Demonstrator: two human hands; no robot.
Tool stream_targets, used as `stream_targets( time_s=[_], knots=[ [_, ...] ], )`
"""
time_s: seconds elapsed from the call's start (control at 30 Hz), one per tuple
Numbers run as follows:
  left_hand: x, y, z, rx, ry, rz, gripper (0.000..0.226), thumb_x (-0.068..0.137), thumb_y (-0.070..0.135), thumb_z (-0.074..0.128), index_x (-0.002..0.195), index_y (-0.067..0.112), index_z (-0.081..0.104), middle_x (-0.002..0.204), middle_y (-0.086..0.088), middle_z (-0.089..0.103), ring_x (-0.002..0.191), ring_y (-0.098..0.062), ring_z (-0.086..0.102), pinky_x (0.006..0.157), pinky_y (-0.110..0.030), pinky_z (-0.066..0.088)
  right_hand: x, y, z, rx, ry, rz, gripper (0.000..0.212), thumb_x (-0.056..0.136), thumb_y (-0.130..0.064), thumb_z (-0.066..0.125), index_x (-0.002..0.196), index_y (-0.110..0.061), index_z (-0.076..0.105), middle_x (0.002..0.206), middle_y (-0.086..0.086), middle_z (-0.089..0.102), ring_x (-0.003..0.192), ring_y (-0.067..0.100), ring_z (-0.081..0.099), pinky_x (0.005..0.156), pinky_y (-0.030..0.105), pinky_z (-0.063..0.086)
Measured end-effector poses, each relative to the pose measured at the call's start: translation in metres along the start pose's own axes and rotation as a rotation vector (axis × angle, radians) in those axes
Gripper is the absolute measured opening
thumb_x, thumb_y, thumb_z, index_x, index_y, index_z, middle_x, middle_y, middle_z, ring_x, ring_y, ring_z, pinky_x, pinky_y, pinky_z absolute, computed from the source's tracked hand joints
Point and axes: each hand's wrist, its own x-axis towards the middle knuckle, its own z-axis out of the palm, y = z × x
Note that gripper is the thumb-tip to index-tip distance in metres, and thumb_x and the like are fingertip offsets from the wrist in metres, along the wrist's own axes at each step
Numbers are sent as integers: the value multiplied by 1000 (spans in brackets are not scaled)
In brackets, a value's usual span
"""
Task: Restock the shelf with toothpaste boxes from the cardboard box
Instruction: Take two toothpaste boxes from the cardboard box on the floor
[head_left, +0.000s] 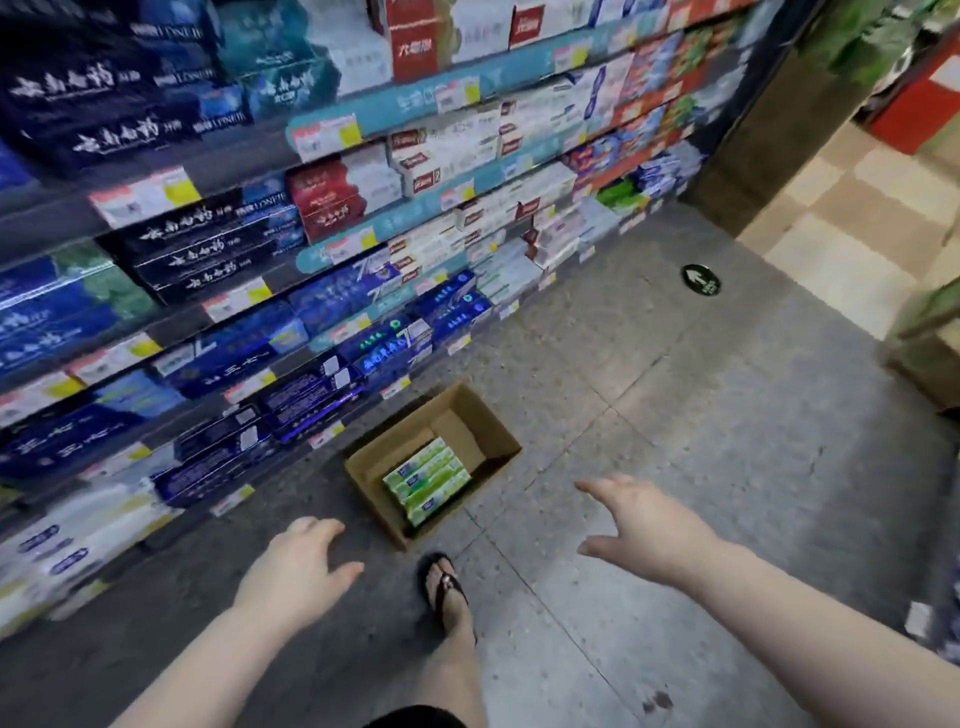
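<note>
With the left hand (298, 564) and right hand (641, 525) both empty and spread, the green toothpaste boxes (427, 480) in the cardboard box (498, 431) on the floor (675, 415) were best reached from above and lifted level.

head view | from standing height | faces forward-down | floor (675, 415) ahead, shelf (218, 312) at left
</note>
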Motion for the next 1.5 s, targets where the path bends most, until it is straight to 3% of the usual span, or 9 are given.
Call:
stream_targets(
  time_s=[0.23,0.4,0.53,0.7,0.93,1.1,1.23,1.5],
  knots=[
    [110,52,-4,-240,-114,-116,58,86,37,57,137,18,38,146,-9,39,131,-23,42,105,-29,36,134,15,-61,-136,-133,-98,70,81,-47,58,141,-29,27,142,3,41,130,25,39,104,37,38],
    [176,70,-16,-242,24,-134,47,81,40,61,125,23,52,130,-6,53,116,-25,53,89,-34,47,241,11,-74,-208,-173,-210,66,80,-44,59,138,-26,33,138,5,46,124,26,46,99,39,44],
    [218,70,1,-251,34,-212,46,83,37,59,126,21,51,130,-6,52,116,-28,52,90,-39,48,326,-4,-59,-218,-205,-329,51,84,-37,56,132,-24,42,136,3,47,121,24,48,97,36,45],
    [271,59,63,-266,-23,-352,49,84,38,59,126,14,50,132,-8,50,116,-25,51,95,-41,45,427,-14,-1,-307,-271,-466,53,81,-38,61,129,-26,42,130,5,52,113,25,55,88,36,49],
    [346,49,174,-451,27,-499,42,79,30,67,116,12,59,121,-13,58,108,-30,56,89,-38,48,548,2,84,-374,-320,-526,51,85,-36,58,132,-31,40,137,3,46,119,25,50,93,37,47],
    [397,29,252,-485,2,-486,54,75,45,64,124,25,53,123,-8,58,110,-27,56,88,-37,49,615,9,153,-382,-322,-545,50,85,-34,59,132,-28,42,141,2,42,121,25,47,92,36,43],
    [433,10,295,-480,36,-478,60,76,42,67,131,28,45,131,-6,54,112,-26,55,88,-36,48,656,5,207,-372,-324,-594,55,85,-31,60,135,-25,39,144,5,38,128,26,42,97,38,42],
    [488,-31,350,-496,25,-469,74,79,29,69,141,23,29,148,-5,31,133,-24,35,106,-39,34,725,-11,300,-434,-347,-652,71,81,-33,65,141,-21,28,148,7,30,133,30,32,103,43,37]
  ],
)
